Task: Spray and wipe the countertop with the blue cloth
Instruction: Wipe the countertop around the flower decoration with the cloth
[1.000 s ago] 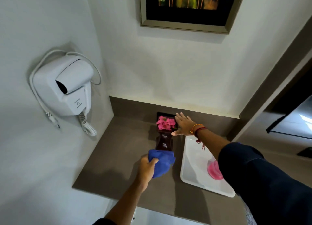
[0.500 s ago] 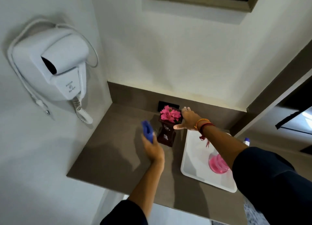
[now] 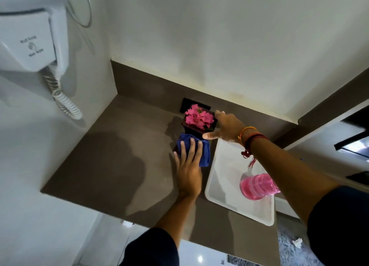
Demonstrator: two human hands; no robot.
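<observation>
Moved: since half a second ago my left hand (image 3: 188,166) has turned palm down and pressed the blue cloth (image 3: 194,151) flat, where before it held the cloth up in front of the vase; my view has also dropped closer to the countertop (image 3: 119,156).
Left hand: fingers spread and straight, lying flat on top of the cloth, not curled round it.
Blue cloth: bunched on the brown countertop, just in front of the dark vase (image 3: 196,126) and touching or hiding its base; I cannot tell which.
Right hand: my right hand (image 3: 224,127) is at the right side of the vase rim, thumb sticking out towards the cloth, fingers reaching round the far corner; whether they grip the vase I cannot tell.
Wrist: orange and red thread bands (image 3: 250,136), a red tassel hanging over the tray.
Vase: dark, square, pink flowers (image 3: 197,118) on top, near the back wall.
White tray (image 3: 225,166): on the countertop just right of the cloth, a pink ribbed container (image 3: 256,187) resting on it, partly under my forearm.
Hair dryer (image 3: 30,38): wall-mounted on the left, coiled cord hanging.
</observation>
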